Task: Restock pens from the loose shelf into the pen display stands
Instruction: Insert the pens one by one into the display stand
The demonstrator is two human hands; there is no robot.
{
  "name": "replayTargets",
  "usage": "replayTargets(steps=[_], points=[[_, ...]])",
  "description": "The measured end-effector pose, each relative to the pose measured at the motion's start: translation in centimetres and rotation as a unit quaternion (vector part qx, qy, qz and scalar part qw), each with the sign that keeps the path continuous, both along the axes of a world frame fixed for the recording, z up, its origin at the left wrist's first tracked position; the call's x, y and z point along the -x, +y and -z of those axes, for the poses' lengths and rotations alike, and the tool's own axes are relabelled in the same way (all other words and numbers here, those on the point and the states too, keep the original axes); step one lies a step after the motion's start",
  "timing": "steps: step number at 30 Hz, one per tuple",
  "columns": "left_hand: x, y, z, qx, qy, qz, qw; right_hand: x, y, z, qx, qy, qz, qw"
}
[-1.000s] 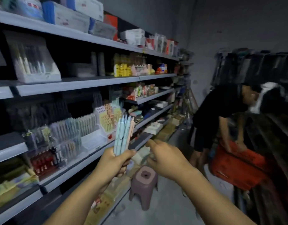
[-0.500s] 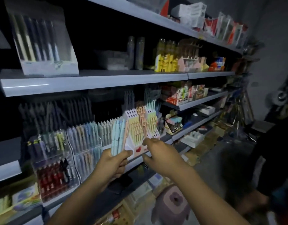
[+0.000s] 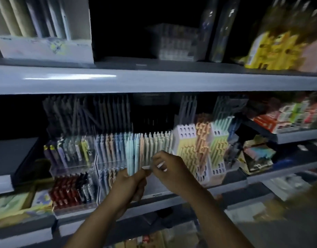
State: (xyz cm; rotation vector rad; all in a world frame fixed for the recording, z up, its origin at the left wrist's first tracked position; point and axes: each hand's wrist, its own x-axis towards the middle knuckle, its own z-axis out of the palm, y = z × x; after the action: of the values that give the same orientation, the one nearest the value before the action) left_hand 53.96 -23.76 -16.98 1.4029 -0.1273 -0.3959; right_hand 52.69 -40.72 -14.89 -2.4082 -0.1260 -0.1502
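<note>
Shelf lip (image 3: 225, 186) runs below left hand (image 3: 131, 183) gripping pens (image 3: 133, 156), right hand (image 3: 172, 169) beside.

Left hand (image 3: 131, 183) grips pale pens (image 3: 133, 156) upright; right hand (image 3: 172, 172) just beside (grip blurred).

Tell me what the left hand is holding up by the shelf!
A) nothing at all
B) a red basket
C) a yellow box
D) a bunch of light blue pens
D: the left hand grips a bunch of light blue pens by their lower ends, so they stand upright in front of the shelf.
</note>
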Motion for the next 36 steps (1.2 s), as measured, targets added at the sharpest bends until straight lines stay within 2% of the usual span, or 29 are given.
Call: replayTargets(steps=[7,12,19,26,29,36], points=[[-0.4,-0.1,1.8,-0.004,0.055,-0.083,0.995,-3.9,1.4,3.2,-0.203,0.034,-0.079,0.975],[-0.7,1.7,3.6,-0.015,0.080,-0.092,0.992,-4.7,4.0,4.9,-0.272,0.059,-0.101,0.955],[-0.5,4.4,6.7,-0.037,0.082,-0.109,0.990,-5.2,7.4,7.3,-0.314,0.060,-0.035,0.947],[-1.0,7.4,10.0,-0.022,0.068,-0.153,0.986,-5.6,9.0,9.6,-0.458,0.014,0.127,0.880],[-1.3,8.7,11.3,-0.026,0.070,-0.169,0.983,-6.4,8.8,10.5,-0.440,-0.031,0.162,0.882],[-2.3,10.5,12.6,-0.033,0.070,-0.202,0.976,-6.4,10.4,13.8,-0.256,-0.098,0.129,0.953]])
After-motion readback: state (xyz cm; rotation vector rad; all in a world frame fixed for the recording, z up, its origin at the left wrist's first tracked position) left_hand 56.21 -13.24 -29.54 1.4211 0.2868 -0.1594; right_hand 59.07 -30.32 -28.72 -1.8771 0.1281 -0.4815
